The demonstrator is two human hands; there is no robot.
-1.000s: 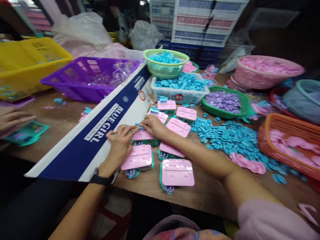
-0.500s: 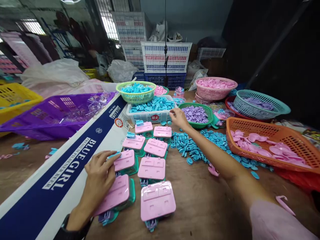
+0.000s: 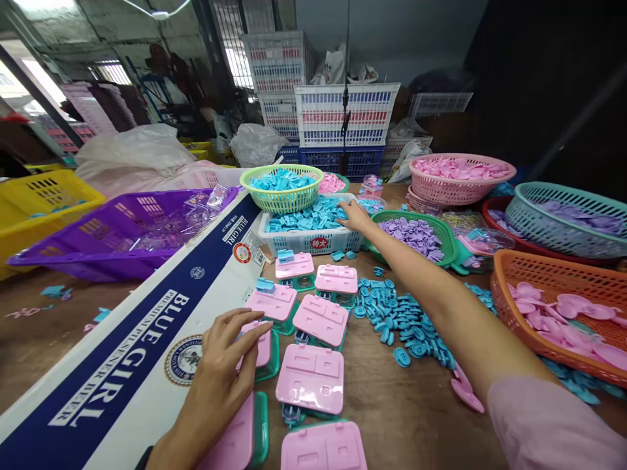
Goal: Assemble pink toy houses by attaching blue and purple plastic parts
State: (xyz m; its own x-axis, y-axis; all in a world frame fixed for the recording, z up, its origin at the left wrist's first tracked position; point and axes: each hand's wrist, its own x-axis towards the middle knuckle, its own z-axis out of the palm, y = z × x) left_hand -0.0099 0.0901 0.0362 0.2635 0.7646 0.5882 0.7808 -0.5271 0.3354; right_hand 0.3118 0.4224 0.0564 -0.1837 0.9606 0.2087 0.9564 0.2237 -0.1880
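My left hand (image 3: 223,365) rests over the pink lid (image 3: 262,352) of a green-bodied box in the left row. Its fingers are bent together at the lid's far edge, and whatever lies under them is hidden. Reaching forward, my right hand (image 3: 356,217) has its fingers apart among blue plastic pieces (image 3: 313,214) in a white basket (image 3: 289,243). Two more lids at the far left bear a blue piece each, one of them a blue clip-like piece (image 3: 265,285). A second row of pink-lidded boxes (image 3: 311,378) stands to the right.
A green basket of purple pieces (image 3: 414,236) stands right of the white basket. Blue oval pieces (image 3: 401,320) lie loose below my right forearm. An orange basket (image 3: 509,307) holds pink spoon-like parts. A printed carton (image 3: 161,326) and a purple crate (image 3: 88,261) flank the left.
My right hand has moved from the white basket's right edge in among the blue pieces. My left hand stays at the same box, its fingers now covering the blue piece. The view has shifted.
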